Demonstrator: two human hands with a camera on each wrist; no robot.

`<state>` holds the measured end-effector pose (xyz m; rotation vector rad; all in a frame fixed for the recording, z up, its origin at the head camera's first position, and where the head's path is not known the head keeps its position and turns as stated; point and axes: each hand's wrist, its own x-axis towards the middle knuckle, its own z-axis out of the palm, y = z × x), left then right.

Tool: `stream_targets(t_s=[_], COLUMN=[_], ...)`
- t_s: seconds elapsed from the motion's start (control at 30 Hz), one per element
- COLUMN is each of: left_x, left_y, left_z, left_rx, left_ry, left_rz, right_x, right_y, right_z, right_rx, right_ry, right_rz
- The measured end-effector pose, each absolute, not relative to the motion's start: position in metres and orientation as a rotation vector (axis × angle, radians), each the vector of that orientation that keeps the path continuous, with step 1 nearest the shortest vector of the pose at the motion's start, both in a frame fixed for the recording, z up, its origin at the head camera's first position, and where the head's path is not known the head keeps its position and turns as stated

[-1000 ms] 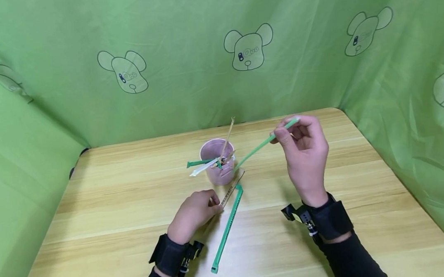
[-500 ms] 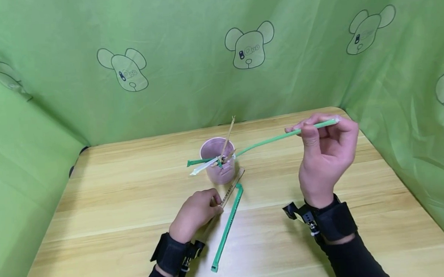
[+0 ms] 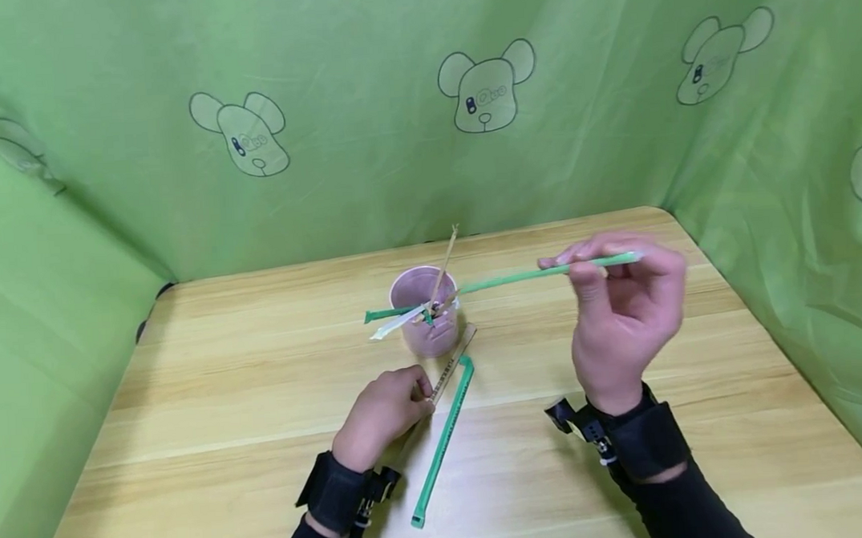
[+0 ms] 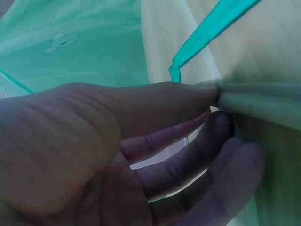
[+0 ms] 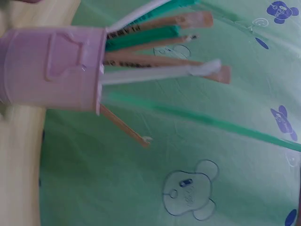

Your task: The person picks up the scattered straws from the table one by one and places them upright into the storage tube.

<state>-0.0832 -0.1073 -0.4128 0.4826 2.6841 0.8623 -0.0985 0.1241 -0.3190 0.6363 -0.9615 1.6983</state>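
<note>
My right hand (image 3: 624, 317) pinches a thin green straw (image 3: 511, 279) between thumb and fingers, to the right of the purple cup. The straw slants a little downward to the left, its far end right at the cup's rim. Several paper-wrapped straws in brown, white and green lean out of the purple cup (image 3: 437, 342), also seen in the right wrist view. On the table, my left hand (image 3: 383, 415) pinches a printed brown wrapped straw (image 3: 446, 377) in front of the cup. Thumb and fingertips meet on that straw (image 4: 263, 99) in the left wrist view.
A green wrapped straw (image 3: 442, 445) with a bent top lies on the wooden table (image 3: 248, 373) just right of the left hand. Green cloth (image 3: 362, 176) printed with bear heads hangs behind and at both sides.
My right hand has moved right with the green straw, then slightly back left and down; the straw now lies flatter. The left hand stays in place on the brown straw.
</note>
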Motion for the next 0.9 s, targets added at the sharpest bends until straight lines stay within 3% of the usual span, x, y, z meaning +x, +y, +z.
stream_targets(t_s=[0.3,0.6,0.9], left_x=[-0.083,-0.086,-0.084], left_y=[-0.108,-0.106,-0.107], left_z=[-0.417,-0.42,-0.418], left_rx=[0.487,0.505,0.487], left_ry=[2.707,2.722,2.718], left_rz=[0.853,0.842,0.832], right_x=[-0.106,-0.116,-0.123], right_y=[0.112,0.109,0.116], right_z=[-0.353,-0.382,-0.384], right_rx=[0.809,0.57,0.493], right_ry=[-1.418,-1.924,-2.044], right_rz=[1.725,1.73,1.629])
